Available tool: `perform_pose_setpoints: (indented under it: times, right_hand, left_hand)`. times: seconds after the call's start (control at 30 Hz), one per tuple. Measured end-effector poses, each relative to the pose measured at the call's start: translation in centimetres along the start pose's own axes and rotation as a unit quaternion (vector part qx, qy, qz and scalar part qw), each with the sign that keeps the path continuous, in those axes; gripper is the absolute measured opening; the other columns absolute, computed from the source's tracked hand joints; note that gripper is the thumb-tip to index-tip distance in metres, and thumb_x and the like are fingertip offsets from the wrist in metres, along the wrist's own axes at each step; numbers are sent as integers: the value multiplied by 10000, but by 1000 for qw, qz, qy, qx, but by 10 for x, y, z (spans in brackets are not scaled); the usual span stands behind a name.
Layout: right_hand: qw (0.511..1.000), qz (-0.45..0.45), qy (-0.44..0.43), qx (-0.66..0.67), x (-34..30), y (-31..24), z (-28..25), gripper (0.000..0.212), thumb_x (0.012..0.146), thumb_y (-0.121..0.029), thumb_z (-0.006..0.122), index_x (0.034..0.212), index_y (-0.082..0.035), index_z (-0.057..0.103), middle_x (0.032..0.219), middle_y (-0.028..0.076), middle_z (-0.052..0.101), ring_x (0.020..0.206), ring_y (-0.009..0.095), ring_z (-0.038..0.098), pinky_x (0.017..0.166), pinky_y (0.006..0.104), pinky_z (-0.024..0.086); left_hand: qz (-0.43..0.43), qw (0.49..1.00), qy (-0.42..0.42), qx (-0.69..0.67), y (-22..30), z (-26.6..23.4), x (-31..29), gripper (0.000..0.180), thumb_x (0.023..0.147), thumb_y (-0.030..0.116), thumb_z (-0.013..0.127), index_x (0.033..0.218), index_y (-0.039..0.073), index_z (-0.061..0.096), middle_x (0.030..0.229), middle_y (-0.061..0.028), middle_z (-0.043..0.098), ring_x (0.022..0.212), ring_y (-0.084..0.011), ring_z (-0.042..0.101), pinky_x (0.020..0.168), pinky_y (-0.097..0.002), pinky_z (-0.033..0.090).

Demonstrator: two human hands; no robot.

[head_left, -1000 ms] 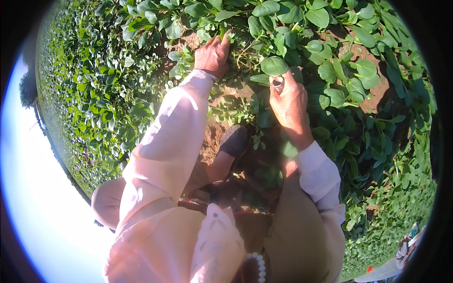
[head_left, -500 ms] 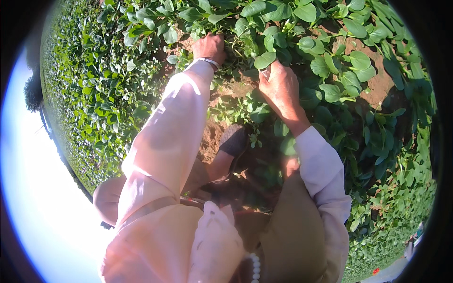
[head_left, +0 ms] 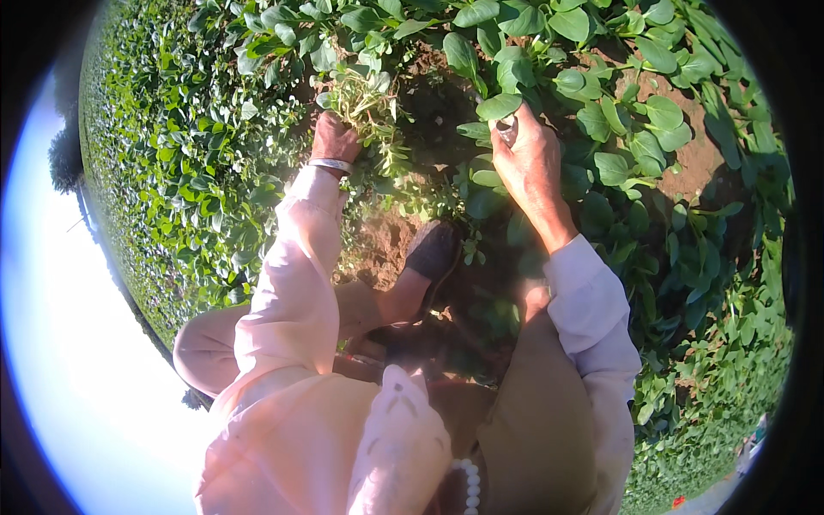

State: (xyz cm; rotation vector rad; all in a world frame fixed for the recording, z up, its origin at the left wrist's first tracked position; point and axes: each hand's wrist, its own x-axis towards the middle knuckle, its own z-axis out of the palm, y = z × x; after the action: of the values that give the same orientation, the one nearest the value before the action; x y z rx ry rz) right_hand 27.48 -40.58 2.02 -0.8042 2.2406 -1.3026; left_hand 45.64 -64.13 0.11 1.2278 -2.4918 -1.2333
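Note:
My left hand (head_left: 335, 140) is closed around a bunch of small-leaved weeds (head_left: 369, 101), whose pale stems and leaves stick out past the fingers. A band sits on that wrist. Further right, my right hand (head_left: 534, 163) grips a hand tool (head_left: 507, 130); only a shiny bit of its end shows at the thumb, and its working part is hidden under leaves. Broad-leaved green plants (head_left: 498, 107) stand right at this hand. Between my hands lies dark, shaded soil (head_left: 433, 120).
Low weeds (head_left: 408, 202) grow on the brown soil (head_left: 378, 245) nearer to me. My shoe (head_left: 433, 251) rests on the ground below them. Dense leafy crop (head_left: 172, 172) spreads on the left, and large-leaved plants (head_left: 639, 154) fill the right.
My left hand has drawn back toward me and to the left, with the weed bunch now lifted in it. My right hand has shifted slightly right and nearer, still gripping the tool.

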Motion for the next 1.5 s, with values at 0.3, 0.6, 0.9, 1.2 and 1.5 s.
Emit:
perform_pose_setpoints:
  times: [0.3, 0.6, 0.9, 1.2, 1.5]
  right_hand:
    - [998, -34, -20, -40, 38, -5, 47, 139, 808, -107, 601, 908, -65, 515, 670, 165, 630, 661, 368, 634, 584, 464, 493]
    - [997, -3, -36, -62, 61, -6, 56, 191, 801, -125, 620, 965, -61, 548, 729, 166, 652, 705, 378, 641, 617, 464, 514]
    - [996, 3, -15, 87, -5, -4, -14, 146, 814, -27, 634, 906, -70, 530, 691, 104, 620, 641, 256, 657, 568, 310, 476]
    - [996, 26, -82, 37, -47, -15, -28, 203, 749, -9, 595, 885, -104, 477, 631, 94, 558, 573, 313, 572, 536, 355, 437]
    - [989, 12, -142, -27, -65, -15, -35, 182, 772, -21, 602, 876, -103, 477, 635, 114, 556, 612, 342, 587, 530, 397, 428]
  left_hand:
    - [227, 884, -101, 396, 64, 28, 38, 441, 687, 109, 681, 1124, 156, 642, 1435, -204, 353, 1162, -285, 537, 864, -375, 518]
    - [-16, 877, -77, 473, 69, 64, 73, 815, 718, 270, 701, 1409, 89, 308, 1161, -245, 569, 1001, -379, 614, 796, -448, 517]
    - [240, 520, -247, 782, -4, 54, 133, 223, 934, 217, 462, 988, 61, 612, 861, -114, 659, 783, -191, 637, 644, -335, 486]
    - [-43, 906, -220, 360, 53, -29, 82, 422, 734, 298, 649, 1026, -7, 635, 1080, -251, 616, 1007, -371, 609, 864, -401, 487]
    - [156, 834, -391, 356, 45, 8, -69, 339, 607, 115, 669, 945, 90, 673, 1104, -135, 618, 1149, -273, 520, 894, -434, 416]
